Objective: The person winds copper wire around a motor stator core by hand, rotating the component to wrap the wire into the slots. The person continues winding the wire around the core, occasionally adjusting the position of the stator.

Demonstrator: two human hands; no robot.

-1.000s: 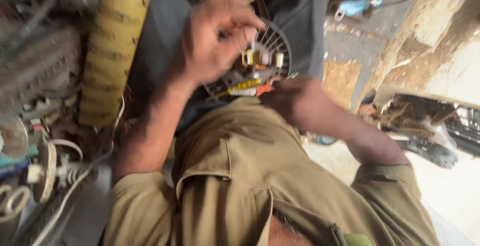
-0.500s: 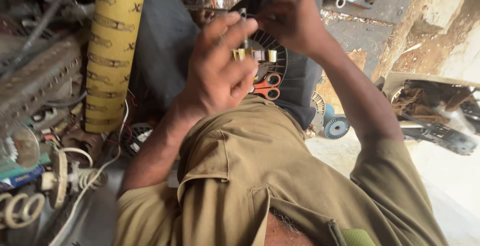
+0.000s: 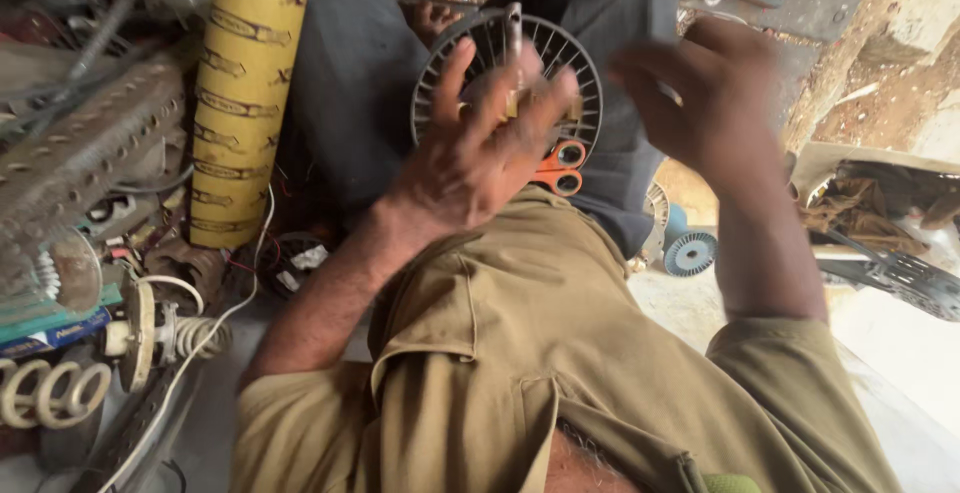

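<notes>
Yellow roll [image 3: 245,93] beside grey grille [image 3: 560,63]

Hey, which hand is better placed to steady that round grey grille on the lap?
Probably the left hand: it is spread right over the round grey grille, fingers across its ribs near the orange scissors. The right hand is blurred and off to the side, apparently clear of the grille.

A tall yellow roll [image 3: 245,93] with dark printed markings stood at about ten o'clock, upright among the clutter. At nine o'clock, near the left edge, lay a flat box [image 3: 50,325], teal and dark blue with pale lettering.
</notes>
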